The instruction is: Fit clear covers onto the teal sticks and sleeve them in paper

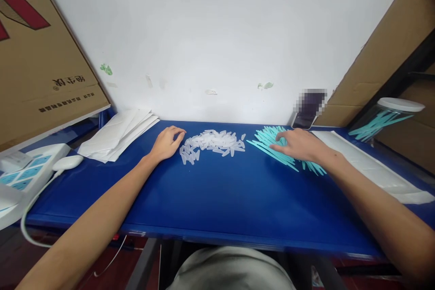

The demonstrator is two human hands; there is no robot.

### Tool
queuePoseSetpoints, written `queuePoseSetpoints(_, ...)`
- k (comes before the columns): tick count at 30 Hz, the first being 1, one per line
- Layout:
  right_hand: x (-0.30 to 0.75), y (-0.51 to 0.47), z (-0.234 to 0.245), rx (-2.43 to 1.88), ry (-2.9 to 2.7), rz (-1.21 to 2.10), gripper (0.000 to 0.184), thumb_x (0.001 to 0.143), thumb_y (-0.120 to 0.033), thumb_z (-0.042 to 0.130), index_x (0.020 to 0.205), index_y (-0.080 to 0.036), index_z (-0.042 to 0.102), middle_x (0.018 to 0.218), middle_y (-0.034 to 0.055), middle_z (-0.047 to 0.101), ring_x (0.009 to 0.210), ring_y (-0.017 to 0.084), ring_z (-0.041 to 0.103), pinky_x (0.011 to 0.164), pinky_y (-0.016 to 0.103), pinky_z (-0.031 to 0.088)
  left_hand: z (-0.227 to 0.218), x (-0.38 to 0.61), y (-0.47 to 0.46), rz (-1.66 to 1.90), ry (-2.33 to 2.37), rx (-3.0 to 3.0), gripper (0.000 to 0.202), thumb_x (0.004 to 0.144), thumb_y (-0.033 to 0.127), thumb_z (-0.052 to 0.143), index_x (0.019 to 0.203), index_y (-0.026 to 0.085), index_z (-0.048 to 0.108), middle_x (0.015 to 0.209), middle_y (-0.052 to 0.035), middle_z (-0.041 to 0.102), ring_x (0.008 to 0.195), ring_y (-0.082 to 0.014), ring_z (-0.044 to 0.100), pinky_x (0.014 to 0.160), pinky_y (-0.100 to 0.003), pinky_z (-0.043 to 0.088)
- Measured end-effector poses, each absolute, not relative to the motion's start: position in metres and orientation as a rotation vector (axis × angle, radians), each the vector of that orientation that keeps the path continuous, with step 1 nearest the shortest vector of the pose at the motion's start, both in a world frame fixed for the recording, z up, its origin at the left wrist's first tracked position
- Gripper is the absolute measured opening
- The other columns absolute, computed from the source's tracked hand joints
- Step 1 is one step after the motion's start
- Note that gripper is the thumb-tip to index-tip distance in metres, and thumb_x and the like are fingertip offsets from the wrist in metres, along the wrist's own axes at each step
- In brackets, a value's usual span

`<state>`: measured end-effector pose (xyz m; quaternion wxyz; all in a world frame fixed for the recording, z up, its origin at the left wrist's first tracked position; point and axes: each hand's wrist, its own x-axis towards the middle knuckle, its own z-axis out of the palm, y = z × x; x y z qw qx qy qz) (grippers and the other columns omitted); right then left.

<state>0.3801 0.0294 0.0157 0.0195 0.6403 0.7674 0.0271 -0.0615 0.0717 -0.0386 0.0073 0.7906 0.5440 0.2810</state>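
My left hand [167, 142] rests on the blue table [217, 199], fingers curled inward at the left edge of a pile of small clear plastic caps [212, 142]; whether it pinches one is hidden. My right hand [299, 145] lies palm down with fingers spread on a pile of thin teal sticks [268, 142], fingertips touching them.
A stack of white bags [117, 138] lies at the back left, another white stack [370, 165] at the right. A phone [307, 113] leans on the wall. A clear jar of teal sticks [385, 120] lies at the far right. A power strip [23, 174] and cardboard boxes [37, 54] stand on the left.
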Motion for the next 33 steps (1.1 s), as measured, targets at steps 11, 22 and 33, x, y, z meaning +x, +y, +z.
queuePoseSetpoints(11,0.368,0.022,0.006,1.895,2.189,0.119,0.059,0.091,-0.066,0.042,0.107,-0.015,0.067,0.118,0.0198,0.067,0.093,0.034,0.067,0.07,0.042,0.046,-0.042,-0.06,0.074,0.916,1.737,2.34,0.041,0.095,0.041,0.043,0.106,0.019,0.076,0.115,-0.0096,0.071,0.106,-0.0289,0.065,0.1,-0.045,0.048)
queuePoseSetpoints(22,0.362,-0.006,0.018,1.724,2.19,0.148,0.017,0.084,-0.029,0.057,0.078,-0.017,0.067,0.083,0.0163,0.072,0.076,0.031,0.069,0.062,0.036,0.042,-0.032,-0.052,0.066,0.909,1.659,2.484,0.04,0.098,0.041,0.04,0.106,0.02,0.074,0.115,-0.0096,0.07,0.108,-0.0277,0.061,0.098,-0.044,0.048)
queuePoseSetpoints(33,0.335,-0.049,0.017,1.339,2.702,-0.106,0.028,0.083,-0.033,0.063,0.059,-0.023,0.052,0.05,-0.0007,0.052,0.051,0.019,0.052,0.056,0.032,0.032,-0.015,-0.026,0.036,1.109,1.545,2.587,0.053,0.1,0.046,0.04,0.063,0.021,0.069,0.06,-0.004,0.064,0.075,-0.0229,0.061,0.079,-0.041,0.046)
